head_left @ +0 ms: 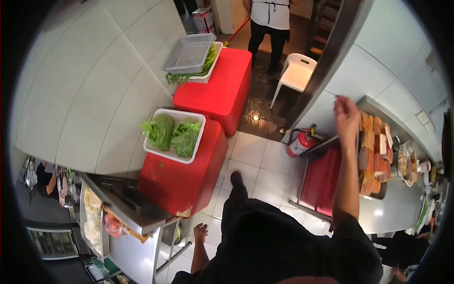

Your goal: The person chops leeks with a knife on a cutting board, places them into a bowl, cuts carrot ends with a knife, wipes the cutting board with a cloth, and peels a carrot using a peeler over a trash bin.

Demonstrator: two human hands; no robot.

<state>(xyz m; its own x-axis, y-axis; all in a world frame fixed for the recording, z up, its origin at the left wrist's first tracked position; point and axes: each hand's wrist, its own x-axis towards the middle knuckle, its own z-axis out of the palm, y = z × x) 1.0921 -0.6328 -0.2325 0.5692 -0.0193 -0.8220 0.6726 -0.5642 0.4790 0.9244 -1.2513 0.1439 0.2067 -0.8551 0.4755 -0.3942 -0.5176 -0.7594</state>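
My right hand (347, 116) is raised in front of the white tiled wall, its fingers bent together. Whatever is in them, if anything, I cannot make out. Close beside that forearm, slabs of browned meat (378, 154) are stacked on a metal tray on the steel counter (397, 210). My left hand (200, 232) hangs low by the steel table (135, 253), loosely curled with nothing visible in it. Ahead of me, a white basket (202, 135) with bagged leafy greens (159, 131) sits on a red bin (189, 182).
Another red bin (227, 85) bears stacked baskets (189, 52) with green stalks. A fire extinguisher (301, 143) stands by the doorway near a white stool (301, 73). Beyond, a person in an apron (269, 23) stands on wet dark floor. Another person works at lower right (402, 248).
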